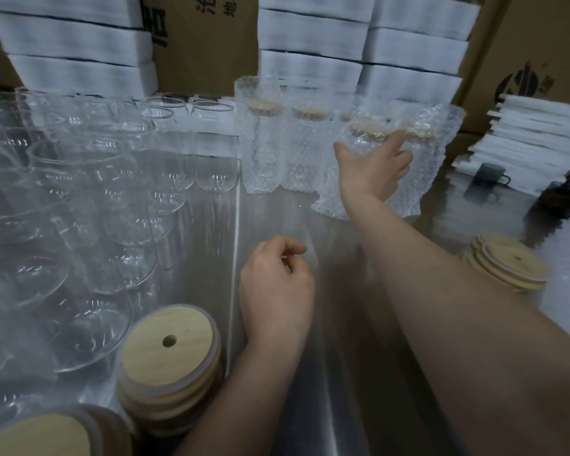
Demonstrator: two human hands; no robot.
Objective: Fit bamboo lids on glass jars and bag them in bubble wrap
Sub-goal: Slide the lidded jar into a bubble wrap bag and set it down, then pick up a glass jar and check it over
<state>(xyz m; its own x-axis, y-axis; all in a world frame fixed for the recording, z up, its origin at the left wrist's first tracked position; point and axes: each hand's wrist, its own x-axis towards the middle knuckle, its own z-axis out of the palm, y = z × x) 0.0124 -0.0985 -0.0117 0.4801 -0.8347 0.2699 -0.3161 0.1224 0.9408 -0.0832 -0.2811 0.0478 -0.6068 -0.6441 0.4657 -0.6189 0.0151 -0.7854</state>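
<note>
Bamboo lid [371, 129] up, wrapped jar [331, 192] upright
</note>
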